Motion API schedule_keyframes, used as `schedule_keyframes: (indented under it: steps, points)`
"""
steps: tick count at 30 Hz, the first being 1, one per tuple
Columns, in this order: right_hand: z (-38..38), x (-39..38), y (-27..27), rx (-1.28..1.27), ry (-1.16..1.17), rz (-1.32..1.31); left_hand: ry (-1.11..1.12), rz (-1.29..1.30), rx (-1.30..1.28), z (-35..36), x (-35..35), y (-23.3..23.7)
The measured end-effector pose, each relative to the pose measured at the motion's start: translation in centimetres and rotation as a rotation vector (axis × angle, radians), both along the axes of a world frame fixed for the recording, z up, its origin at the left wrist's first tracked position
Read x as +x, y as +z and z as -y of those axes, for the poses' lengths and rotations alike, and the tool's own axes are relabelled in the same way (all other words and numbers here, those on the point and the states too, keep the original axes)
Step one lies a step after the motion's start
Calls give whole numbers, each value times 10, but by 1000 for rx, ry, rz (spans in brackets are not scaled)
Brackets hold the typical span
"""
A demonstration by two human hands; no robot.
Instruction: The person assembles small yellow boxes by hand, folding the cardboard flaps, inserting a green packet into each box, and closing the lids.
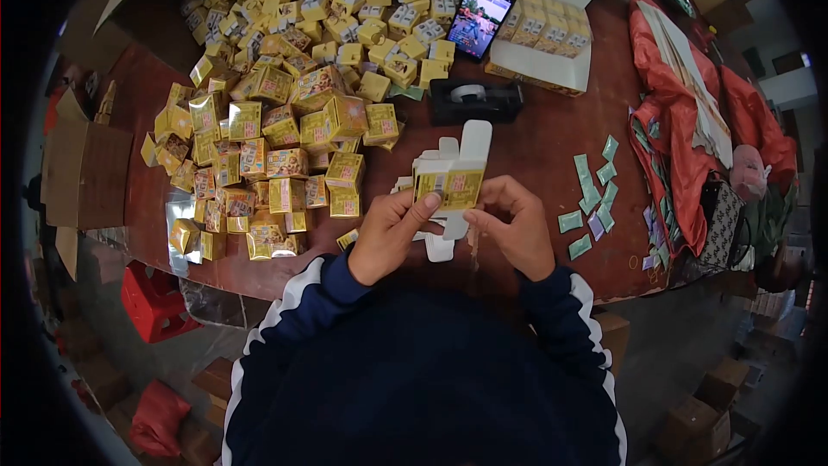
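A yellow folding carton (452, 188) with white end flaps is between my two hands over the near part of the table. My left hand (388, 231) grips its left side, thumb pressed on the printed face. On the right edge, near the lower corner, the thumb and fingers of my right hand (519, 223) pinch the same carton. Its upper white flap sticks up and another white flap (440, 248) hangs below. More white flaps show behind it by my left fingers, partly hidden. To the left of my left hand lie assembled gold boxes (345, 171).
A large heap of small yellow boxes (319, 9) covers the back of the table (526, 134). A phone (479, 19) leans near a black tape dispenser (476, 102) and an open carton of boxes (543, 33). Green sachets (585, 174) and red plastic bags (668, 112) lie right.
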State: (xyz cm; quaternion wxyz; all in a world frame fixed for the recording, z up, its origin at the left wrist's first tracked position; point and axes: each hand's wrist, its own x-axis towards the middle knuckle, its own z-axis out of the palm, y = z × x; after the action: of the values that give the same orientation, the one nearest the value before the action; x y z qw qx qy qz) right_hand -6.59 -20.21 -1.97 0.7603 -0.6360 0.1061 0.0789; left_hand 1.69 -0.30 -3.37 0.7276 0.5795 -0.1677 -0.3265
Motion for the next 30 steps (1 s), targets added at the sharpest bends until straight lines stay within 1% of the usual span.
schedule_keyframes:
  steps: [1, 2, 3, 5, 6, 8, 9, 11, 12, 14, 15, 17, 21, 23, 27, 29, 30]
  points:
    - [-7, 0, 8, -439, -185, 195, 7, -82, -27, 1, -2, 3]
    - [-12, 1, 18, -876, -375, 394, 9, -67, -37, 0, -3, 7]
    - [-13, 2, 29, -883, -378, 412, -4, 71, 63, -3, -3, 10]
    - [-16, -1, 45, -961, -301, 589, -44, 336, 223, -7, -3, 12]
    - [-19, -1, 45, -967, -311, 596, -49, 347, 217, -7, -4, 19]
    - [-22, 1, 44, -881, -205, 523, -42, 547, 313, -6, -5, 37]
    - [-21, -3, 40, -887, -207, 528, -40, 552, 307, -5, -6, 35]
    - [-15, -10, 31, -543, -189, 284, 108, 721, 222, -4, -9, 29]
    - [-12, -10, 32, -541, -185, 288, 112, 724, 224, -6, -10, 30]
    - [-5, -9, 38, -370, 19, 240, 95, 857, 302, -9, -11, 33]
    - [-1, -9, 43, -373, 17, 243, 95, 861, 298, -9, -10, 32]
    - [5, -9, 53, -48, 138, 17, 140, 931, 258, -9, -9, 29]
    - [8, -6, 50, 2, 169, 43, 173, 979, 298, -8, -15, 31]
    - [9, -8, 42, -44, 209, 212, 222, 960, 340, -8, -15, 28]
    - [6, -11, 41, -38, 147, 202, 212, 894, 403, -7, -16, 35]
    - [12, -8, 37, -186, 315, 237, 174, 965, 369, -6, -17, 36]
    - [14, -7, 38, -186, 314, 238, 173, 966, 369, -6, -18, 37]
